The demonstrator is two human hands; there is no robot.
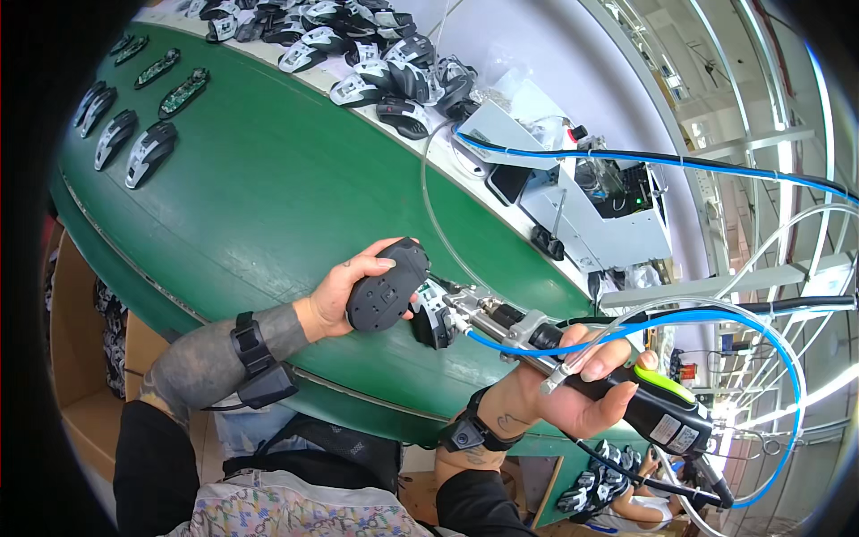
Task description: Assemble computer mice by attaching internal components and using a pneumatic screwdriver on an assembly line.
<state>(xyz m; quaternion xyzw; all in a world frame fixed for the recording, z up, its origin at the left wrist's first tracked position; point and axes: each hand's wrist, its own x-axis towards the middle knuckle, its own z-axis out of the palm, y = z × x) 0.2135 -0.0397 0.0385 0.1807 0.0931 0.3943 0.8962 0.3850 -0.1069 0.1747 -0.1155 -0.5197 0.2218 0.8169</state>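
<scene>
My left hand (335,292) grips a black computer mouse part (387,288), its flat underside turned up and tilted. Right beside it, close to the screwdriver's tip, sits a white-and-black mouse shell (433,317); whether my left fingers also touch it is hidden. My right hand (586,387) is wrapped round a black powered screwdriver (658,407) with a lime-green lever. The tool's metal nose points left toward the mouse parts, and a blue air hose (573,343) loops from it.
A green conveyor belt (268,170) carries green circuit boards (184,93) and several mouse shells (150,154). Piled mouse shells (394,79) line the far ledge beside a grey machine (595,201). Hoses hang at right. Cardboard boxes (88,358) stand lower left. Another person's arm (640,507) shows lower right.
</scene>
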